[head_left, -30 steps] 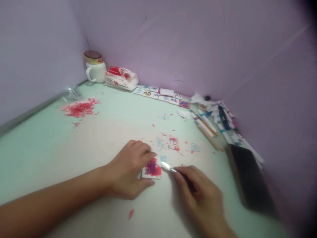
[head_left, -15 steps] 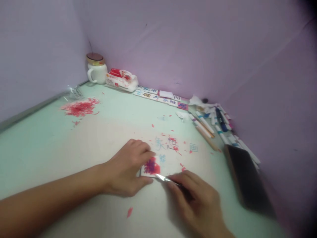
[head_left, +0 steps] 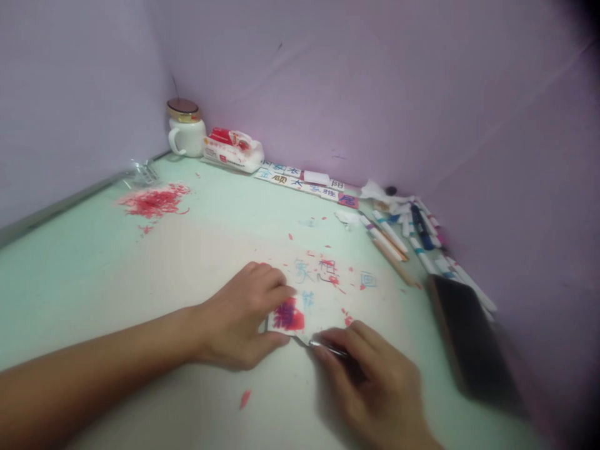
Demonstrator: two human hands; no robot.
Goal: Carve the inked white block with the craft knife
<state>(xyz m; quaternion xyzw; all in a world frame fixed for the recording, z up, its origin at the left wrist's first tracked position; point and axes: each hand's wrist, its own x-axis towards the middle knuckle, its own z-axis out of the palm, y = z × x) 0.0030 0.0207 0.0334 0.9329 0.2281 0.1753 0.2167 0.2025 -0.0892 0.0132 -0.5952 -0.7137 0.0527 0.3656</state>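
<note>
My left hand (head_left: pixel 241 315) pinches a small white block (head_left: pixel 291 317) by its left side, thumb at the near edge and fingers at the far one. A purple character over a red patch covers much of the block's top. Between the fingers of my right hand (head_left: pixel 382 375) is a slim metal craft knife (head_left: pixel 328 347), its thin blade pointing left at the block's near right corner. Whether the blade touches the block I cannot tell. Red shavings (head_left: pixel 347 317) lie just beyond the knife. Blue and purple characters (head_left: pixel 327 270) are written on the tabletop past the block.
A heap of red shavings (head_left: pixel 157 200) lies at the back left. Along the wall stand a lidded white mug (head_left: pixel 187 137), a wipes packet (head_left: pixel 233 152) and rows of lettered tiles (head_left: pixel 297 182). Markers (head_left: pixel 384 236) and a dark phone (head_left: pixel 471 340) lie on the right.
The knife blade has turned and its tip dropped slightly toward me, at the block's near right corner. My left hand keeps its hold. The whole view has shifted a little.
</note>
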